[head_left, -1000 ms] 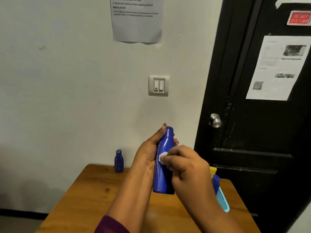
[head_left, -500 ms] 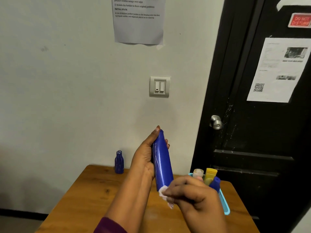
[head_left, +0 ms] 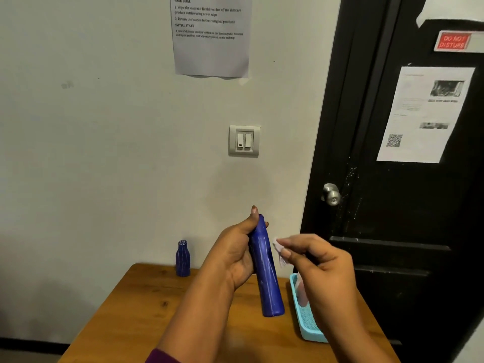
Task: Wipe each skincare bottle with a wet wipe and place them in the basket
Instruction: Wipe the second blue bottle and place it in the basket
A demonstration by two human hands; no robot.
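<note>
Soft, even indoor light is falling on the pale wall [head_left: 104, 153], fading toward a broad grey shadow lying beyond the left edge of the desk [head_left: 146, 310]. The black door [head_left: 392, 205] is swallowing detail, while its knob [head_left: 331, 194] is catching a highlight. A sheen is running down the blue bottle [head_left: 265, 271]. The wet wipe [head_left: 278, 247] and right hand [head_left: 322, 260] are looking slightly soft. The door's straight edges are leaning under the wide lens.

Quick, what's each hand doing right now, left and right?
Left hand: closed around the tall blue bottle, holding it up.
Right hand: closed, pinching the wet wipe right beside the bottle.
</note>
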